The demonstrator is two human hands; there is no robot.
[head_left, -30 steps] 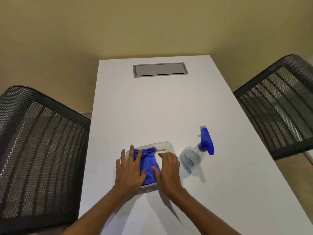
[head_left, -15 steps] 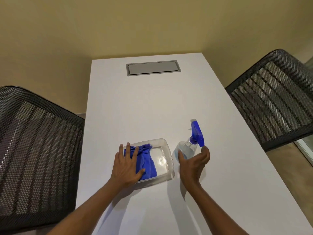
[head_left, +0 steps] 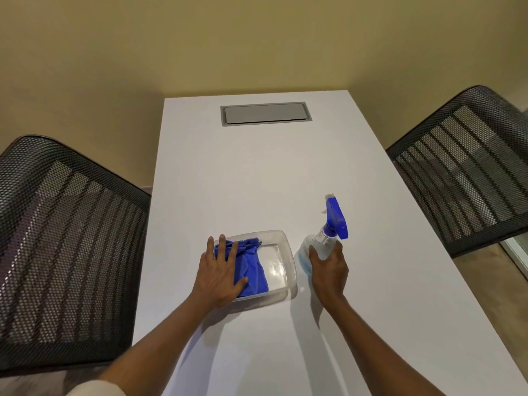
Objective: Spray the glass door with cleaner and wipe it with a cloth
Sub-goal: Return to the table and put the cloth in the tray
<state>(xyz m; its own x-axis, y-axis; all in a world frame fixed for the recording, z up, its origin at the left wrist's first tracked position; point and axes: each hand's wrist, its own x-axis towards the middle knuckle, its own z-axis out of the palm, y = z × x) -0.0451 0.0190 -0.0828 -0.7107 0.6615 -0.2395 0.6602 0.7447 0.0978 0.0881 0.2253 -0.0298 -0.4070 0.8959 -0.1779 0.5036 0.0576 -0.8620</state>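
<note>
The right hand (head_left: 328, 267) is wrapped around the clear body of the spray bottle (head_left: 320, 247), thumb on the left side and fingers curled behind it, so that the bottle is gripped while its base appears to rest on the tabletop (head_left: 257, 181). The bottle's blue trigger head (head_left: 337, 218) rises above the hand and its nozzle points away from the person, toward the far end of the tabletop. The left hand (head_left: 220, 270) lies flat with its fingers spread, palm down on the blue cloth (head_left: 251, 264); it presses the cloth rather than closing around it. The cloth lies crumpled in the left half of a clear plastic tray (head_left: 283, 252), whose right half is bare and glossy. Tray and bottle stand just beside each other near the person's edge of the white tabletop, the tray to the left and the bottle to the right. Toward the far end, a grey rectangular hatch (head_left: 265, 113) is set flush into the tabletop. A black mesh chair (head_left: 65, 247) stands at the left side of the tabletop, and a second mesh chair (head_left: 468, 170) at the right. A plain beige wall (head_left: 257, 38) closes the background.
</note>
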